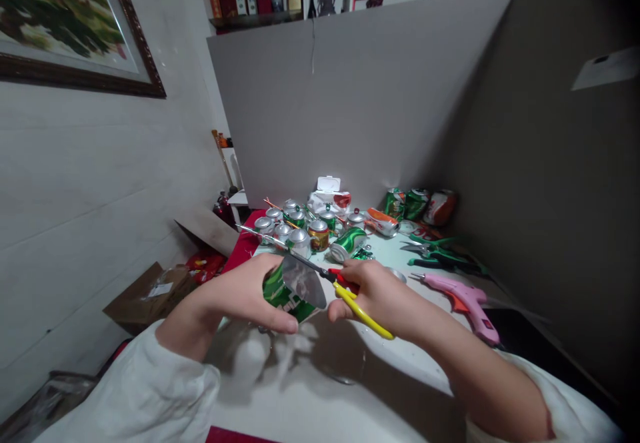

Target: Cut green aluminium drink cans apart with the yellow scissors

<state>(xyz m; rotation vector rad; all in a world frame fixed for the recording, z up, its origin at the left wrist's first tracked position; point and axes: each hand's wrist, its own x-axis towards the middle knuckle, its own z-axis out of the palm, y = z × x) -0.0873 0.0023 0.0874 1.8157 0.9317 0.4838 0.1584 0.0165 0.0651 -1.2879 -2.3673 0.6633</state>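
My left hand is wrapped round a green can piece, cut open so that its silvery inside shows. In my right hand are scissors with yellow and red handles. Their dark blades lie across the upper edge of the can piece and point to the upper left. Both hands are above the white table, near its middle. Whether the blades are apart is hard to tell.
Several small can-made pots stand behind my hands, beside a lying green can. Pliers and cutters and a pink glue gun lie at the right. Crumpled cans sit against the grey board.
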